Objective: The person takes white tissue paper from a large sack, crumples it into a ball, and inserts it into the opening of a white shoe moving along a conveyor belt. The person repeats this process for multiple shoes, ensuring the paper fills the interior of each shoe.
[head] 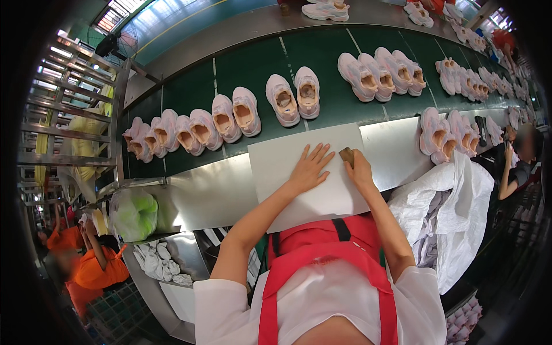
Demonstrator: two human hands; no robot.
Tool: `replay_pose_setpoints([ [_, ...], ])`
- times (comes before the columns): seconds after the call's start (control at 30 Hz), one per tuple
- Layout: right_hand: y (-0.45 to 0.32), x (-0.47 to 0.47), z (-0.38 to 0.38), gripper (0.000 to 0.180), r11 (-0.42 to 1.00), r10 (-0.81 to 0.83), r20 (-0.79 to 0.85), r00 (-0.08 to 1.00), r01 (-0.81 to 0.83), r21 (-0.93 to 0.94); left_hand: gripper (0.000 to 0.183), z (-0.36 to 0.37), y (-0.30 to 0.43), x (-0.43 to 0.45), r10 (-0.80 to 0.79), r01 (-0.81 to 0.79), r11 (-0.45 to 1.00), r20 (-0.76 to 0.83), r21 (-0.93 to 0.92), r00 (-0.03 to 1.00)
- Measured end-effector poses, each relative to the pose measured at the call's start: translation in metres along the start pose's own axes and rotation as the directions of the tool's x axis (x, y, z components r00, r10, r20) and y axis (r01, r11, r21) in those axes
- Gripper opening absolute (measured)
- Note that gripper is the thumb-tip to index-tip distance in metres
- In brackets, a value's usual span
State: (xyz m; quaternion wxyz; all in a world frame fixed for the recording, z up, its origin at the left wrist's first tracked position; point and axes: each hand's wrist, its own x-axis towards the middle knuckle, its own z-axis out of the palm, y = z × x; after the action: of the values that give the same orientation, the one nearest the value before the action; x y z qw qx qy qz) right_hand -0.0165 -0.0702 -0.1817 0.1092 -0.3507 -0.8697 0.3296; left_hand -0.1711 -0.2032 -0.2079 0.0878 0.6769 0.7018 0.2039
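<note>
A large white sheet (276,172), of paper or thin board, lies over the metal ledge in front of me and reaches to my red apron. My left hand (308,169) rests flat on it, palm down with fingers apart. In my right hand (360,170) is a small brown block (346,157), gripped near the sheet's right edge; its exact kind cannot be told. Just beyond the sheet, a pair of pale pink sneakers (282,101) stands on the green conveyor belt (246,71).
More pink sneakers (224,118) line the belt left and right. Several others (435,131) sit on the metal ledge (207,189) at right. A white woven sack (465,215) hangs open beside my right arm. A green-filled plastic bag (133,214) stands at left. People work on both sides.
</note>
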Motion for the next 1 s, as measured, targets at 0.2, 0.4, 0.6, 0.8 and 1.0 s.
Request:
replay_pose_setpoints([
  [0.2,-0.021,0.028,-0.013,0.043,0.978,-0.135,0.165,0.977,0.159,-0.137,0.061,-0.011,-0.015,-0.011,-0.052,0.047,0.995,-0.063,-0.089,0.997],
  [0.4,-0.053,0.171,0.007,0.058,0.956,-0.288,-0.123,0.95,0.293,0.025,0.044,-0.033,-0.071,0.087,-0.278,0.225,0.953,-0.291,-0.202,0.915],
  [0.6,-0.035,0.26,0.078,0.03,0.932,-0.132,-0.155,0.979,0.07,-0.355,0.013,0.005,-0.097,0.14,-0.468,0.468,0.883,-0.137,-0.035,0.873],
  [0.8,-0.025,0.283,0.094,0.024,0.884,-0.215,-0.127,0.968,0.138,-0.446,0.013,0.022,-0.097,0.126,-0.469,0.481,0.875,-0.345,-0.056,0.813],
  [1.0,-0.028,0.278,0.076,0.036,0.935,-0.163,-0.175,0.971,0.096,-0.341,0.016,-0.017,-0.097,0.126,-0.426,0.382,0.904,-0.351,-0.191,0.834],
])
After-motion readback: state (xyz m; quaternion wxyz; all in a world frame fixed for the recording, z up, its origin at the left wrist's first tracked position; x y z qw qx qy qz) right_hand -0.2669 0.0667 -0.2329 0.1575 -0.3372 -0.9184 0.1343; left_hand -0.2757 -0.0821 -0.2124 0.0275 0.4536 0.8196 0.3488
